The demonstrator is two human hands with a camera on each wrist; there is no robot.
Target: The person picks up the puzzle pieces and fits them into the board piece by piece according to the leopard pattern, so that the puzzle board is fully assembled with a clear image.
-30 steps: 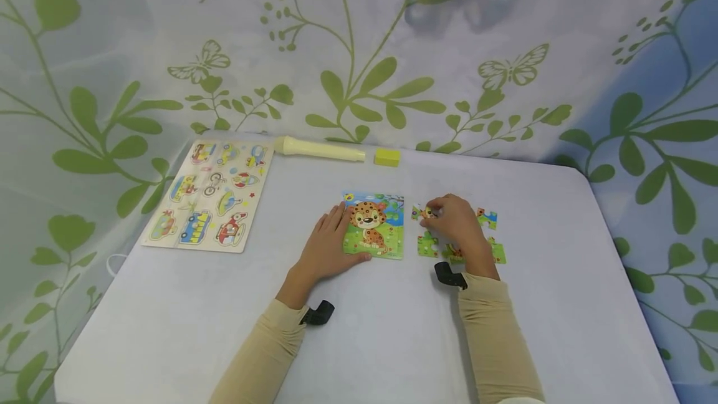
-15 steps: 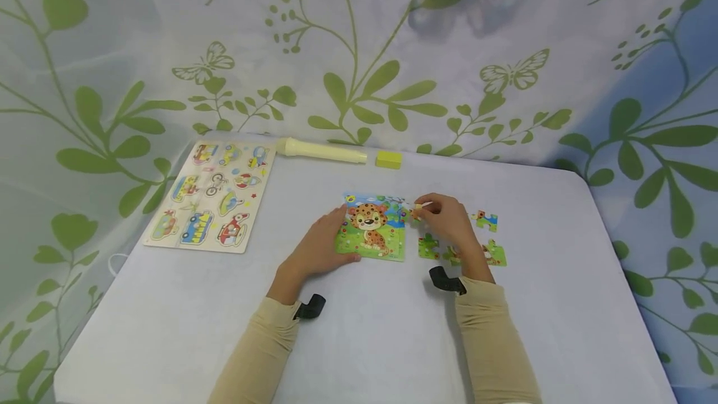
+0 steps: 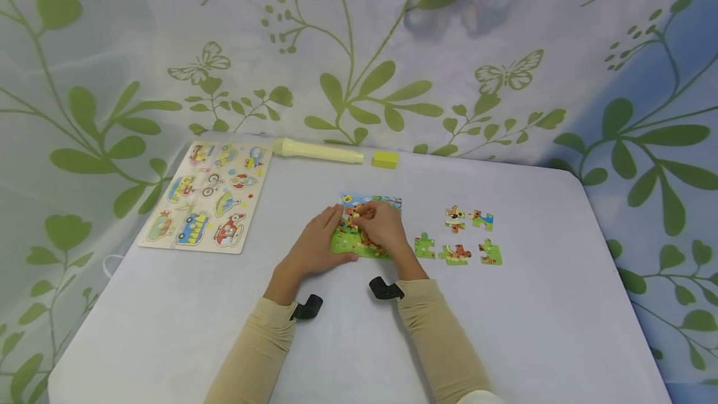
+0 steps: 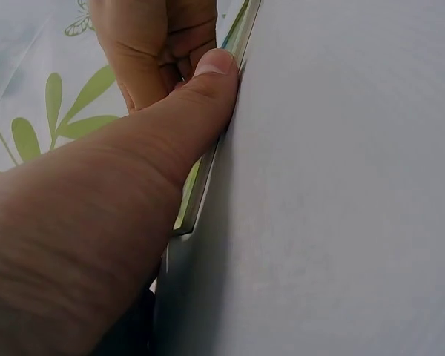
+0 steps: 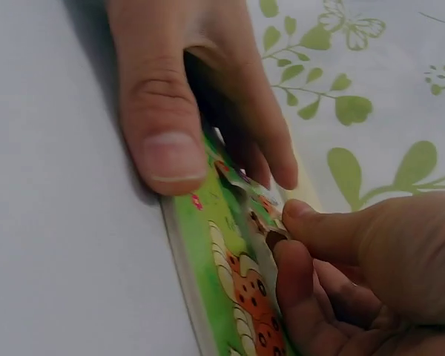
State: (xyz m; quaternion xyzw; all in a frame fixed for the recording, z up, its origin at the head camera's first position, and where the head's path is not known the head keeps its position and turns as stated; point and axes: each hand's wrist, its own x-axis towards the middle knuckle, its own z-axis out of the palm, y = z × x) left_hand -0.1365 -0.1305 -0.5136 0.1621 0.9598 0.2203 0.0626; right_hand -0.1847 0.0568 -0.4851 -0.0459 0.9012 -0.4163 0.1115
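A square jigsaw board (image 3: 342,245) with a spotted leopard cub picture lies on the white table. My left hand (image 3: 314,245) rests along its left side, fingers fairly straight, with the thumb at the near edge. Over the board, my right hand (image 3: 384,229) pinches a small jigsaw piece (image 5: 258,222) between thumb and forefinger, close above the left part of the picture. That hand hides much of the cub in the head view. In the right wrist view, the cub's spotted body (image 5: 256,297) shows beside the fingertips.
Several loose jigsaw pieces lie right of the board, among them a green one (image 3: 424,246) and a blue-cornered one (image 3: 481,220). A wooden vehicle puzzle (image 3: 210,195) is at the back left. A pale yellow rod (image 3: 320,151) and yellow block (image 3: 384,159) lie near the back edge.
My right hand has picked up a jigsaw piece from the loose ones and carried it left over the board. The left hand stays at the board's left side, shifted slightly.
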